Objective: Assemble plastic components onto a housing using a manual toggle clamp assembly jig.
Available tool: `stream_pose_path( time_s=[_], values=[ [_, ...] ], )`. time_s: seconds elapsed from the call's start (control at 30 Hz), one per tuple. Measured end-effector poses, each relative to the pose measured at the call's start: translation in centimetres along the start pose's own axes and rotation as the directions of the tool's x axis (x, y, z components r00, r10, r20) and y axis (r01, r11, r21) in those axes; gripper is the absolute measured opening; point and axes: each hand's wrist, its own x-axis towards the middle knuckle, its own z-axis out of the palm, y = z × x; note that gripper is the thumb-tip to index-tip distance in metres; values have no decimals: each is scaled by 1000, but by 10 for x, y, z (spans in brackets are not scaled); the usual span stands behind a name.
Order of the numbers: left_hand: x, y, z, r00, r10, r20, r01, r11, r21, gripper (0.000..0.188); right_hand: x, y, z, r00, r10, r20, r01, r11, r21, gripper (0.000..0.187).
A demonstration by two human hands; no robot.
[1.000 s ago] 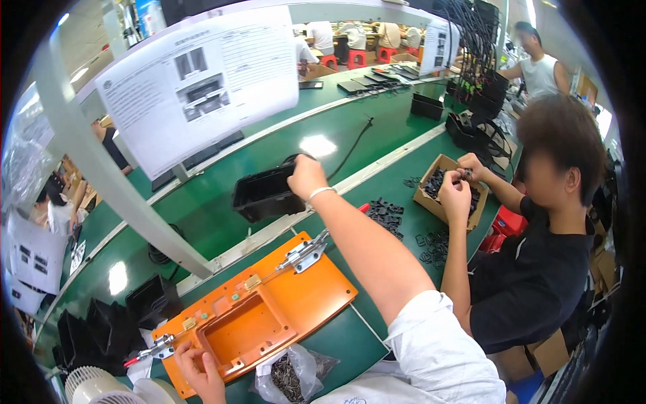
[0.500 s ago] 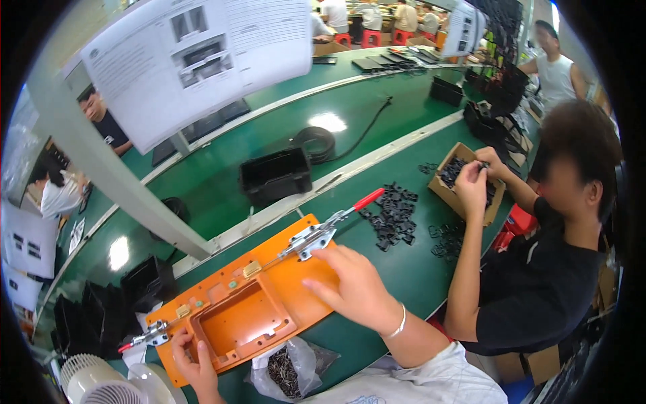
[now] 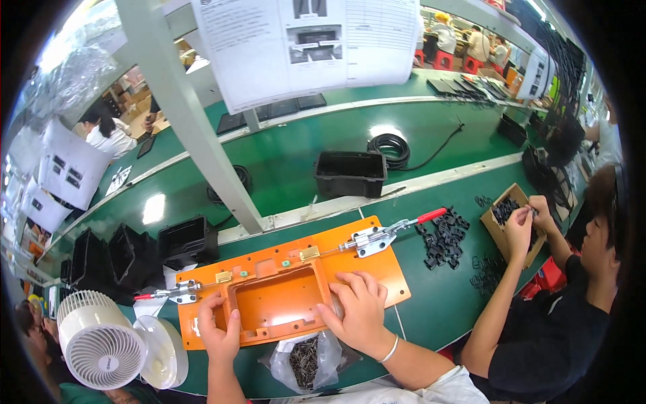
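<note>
Orange fixture [image 3: 277, 297] (one, smooth, rectangular), at bench's [image 3: 434, 306] near edge: we note left hand [image 3: 221, 334] and right hand [image 3: 362, 315] thereon, fingers apart.

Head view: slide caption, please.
Left hand and right hand on an orange fixture with two red-handled clamps, beside a bag of small parts.
</note>
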Motion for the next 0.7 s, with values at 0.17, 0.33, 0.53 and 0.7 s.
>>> stream_pose_path(
  time_s=[0.17, 0.33, 0.53, 0.7],
  values=[
    [2, 3, -1, 1000, 0, 21, 0, 1000, 8, 27, -3, 5, 7, 998, -44, -42, 42, 998, -56, 39],
    [3, 1, 3, 1000, -22, -11, 22, 999, 29, 25, -2, 5, 7, 998, -56, -31, 54, 996, -68, 44],
    [4, -2, 3, 999, -13, -42, 14, 1000, 19, 22, -1, 5, 10, 995, -90, -40, 86, 993, -79, 52],
    [3, -7, 0, 998, -21, -63, 20, 1000, -20, 18, -3, 2, 13, 997, -66, -36, 63, 995, -81, 48]
  ],
)
